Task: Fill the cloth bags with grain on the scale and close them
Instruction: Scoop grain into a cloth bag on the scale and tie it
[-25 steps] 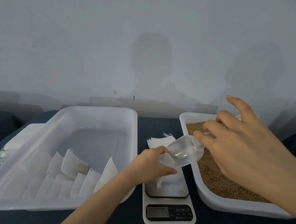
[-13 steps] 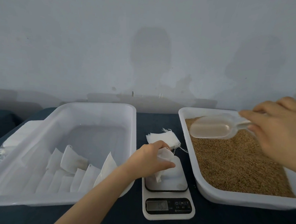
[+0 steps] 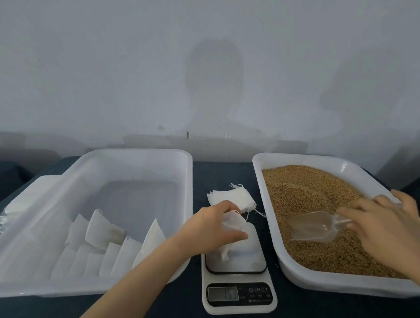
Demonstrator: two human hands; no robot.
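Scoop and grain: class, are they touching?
Touching. The head view shows the clear scoop, held by the right hand, with its mouth resting on the grain.

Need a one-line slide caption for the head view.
Left hand holds cloth bag on scale; right hand dips scoop into grain.

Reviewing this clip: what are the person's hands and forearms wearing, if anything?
Nothing shows on either. The left hand and its forearm are bare up to the frame edge: no glove, sleeve, watch or ring in view. The right hand is likewise ungloved, with a bare wrist, though motion blur hides fine detail.
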